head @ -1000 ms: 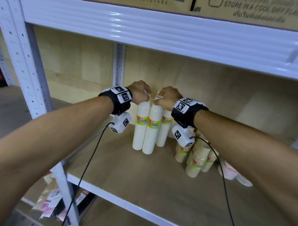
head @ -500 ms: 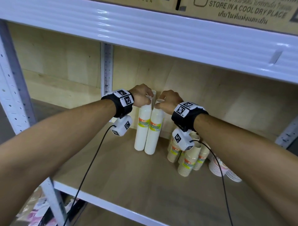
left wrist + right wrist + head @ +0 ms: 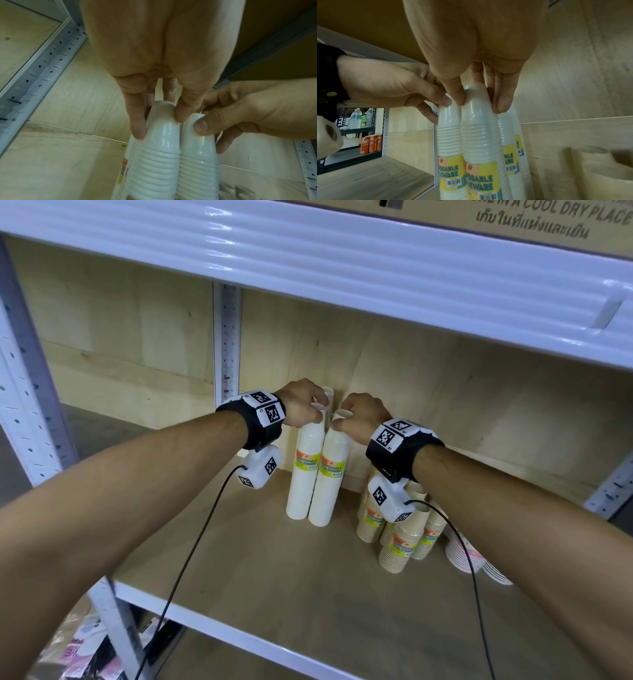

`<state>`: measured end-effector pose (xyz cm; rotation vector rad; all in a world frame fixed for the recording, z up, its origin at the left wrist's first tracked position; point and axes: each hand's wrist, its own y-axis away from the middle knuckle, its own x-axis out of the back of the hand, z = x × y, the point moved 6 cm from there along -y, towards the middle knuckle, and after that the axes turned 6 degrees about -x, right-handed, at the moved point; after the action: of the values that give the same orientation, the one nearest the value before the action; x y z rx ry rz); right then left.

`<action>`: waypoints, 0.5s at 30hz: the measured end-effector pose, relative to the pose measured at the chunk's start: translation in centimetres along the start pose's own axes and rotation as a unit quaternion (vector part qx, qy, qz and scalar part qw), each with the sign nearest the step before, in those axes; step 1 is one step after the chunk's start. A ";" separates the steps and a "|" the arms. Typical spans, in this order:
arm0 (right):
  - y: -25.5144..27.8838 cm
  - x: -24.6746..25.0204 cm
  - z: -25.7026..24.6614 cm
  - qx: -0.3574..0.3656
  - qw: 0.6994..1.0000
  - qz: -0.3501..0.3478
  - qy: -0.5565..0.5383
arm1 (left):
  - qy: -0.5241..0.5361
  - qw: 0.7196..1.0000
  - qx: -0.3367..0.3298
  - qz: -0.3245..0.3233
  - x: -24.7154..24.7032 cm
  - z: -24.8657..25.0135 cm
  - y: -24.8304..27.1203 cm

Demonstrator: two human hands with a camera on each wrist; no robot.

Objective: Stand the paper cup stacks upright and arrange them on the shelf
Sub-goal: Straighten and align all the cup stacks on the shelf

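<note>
Two white stacks stand upright side by side at the back wall (image 3: 428, 392) of the shelf (image 3: 274, 587), as half a second ago; a second ago a third white stack showed behind them in the head view, and now only its top peeks out there beside the left hand. The stacks and hands sit a little nearer the wall than before, and both hands keep their hold on the tops.

The left hand (image 3: 303, 402) reaches in from the left with its wrist level, thumb and fingers curled round the top cup of the left stack (image 3: 305, 470). In the left wrist view a finger (image 3: 137, 121) lies down that stack's outer side and the thumb presses between the two tops. The right hand (image 3: 363, 416) mirrors it, thumb and fingers pinching the top of the right stack (image 3: 330, 484), wrist angled slightly down.

Both stacks are tall, glossy white, ribbed by nested rims and wrapped with a yellow-and-orange label reading DISPOSABLE TABLEWARE. They touch along their sides and rest on the shelf just right of the rear post (image 3: 226, 344). In the right wrist view two more white stacks (image 3: 510, 135) stand just behind them against the wall. Right of the pair, away from the post, tan cup stacks (image 3: 399, 546) cluster on the shelf, partly hidden by the right wrist
</note>
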<state>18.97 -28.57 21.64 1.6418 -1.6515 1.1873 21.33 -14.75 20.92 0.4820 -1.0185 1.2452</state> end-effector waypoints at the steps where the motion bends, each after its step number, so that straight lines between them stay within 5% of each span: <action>1: -0.1 0.0 0.1 0.000 1.000 0.002 0.001 | 0.002 1.000 -0.001 0.000 0.0 0.1 0.0; 15: 1.3 1.9 -0.2 -0.009 0.999 0.038 0.007 | 0.011 0.999 -0.035 0.041 3.2 1.4 2.0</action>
<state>17.47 -29.56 23.10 1.5691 -1.7257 1.2144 18.91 -13.50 23.84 0.3754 -1.0680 1.2805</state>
